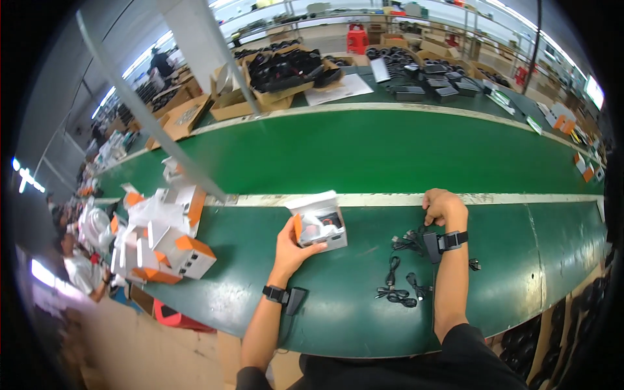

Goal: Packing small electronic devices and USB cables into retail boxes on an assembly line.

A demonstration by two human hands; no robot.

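Note:
My left hand [290, 248] is closed around a small white and orange box [335, 240] with its lid flap up. Inside the box lie white wrapping and a dark item [330, 221], too small to make out fully. Over the far edge of the green table, my right hand [446, 207] has its fingers curled together on a thin black cable [423, 229], which hangs just below them. Several coiled black cables [392, 298] with metal plugs lie on the tabletop to the left of my right forearm. Each wrist wears a black strap with a small dark device.
Open white and orange boxes [166, 250] are heaped at the left. A green conveyor belt [312, 146] runs beyond the table [338, 299]. Past it stand cartons of black goods [279, 71] and several dark flat boxes [445, 84]. A slanted metal post [146, 117] rises at left; a person [83, 266] is beyond the boxes.

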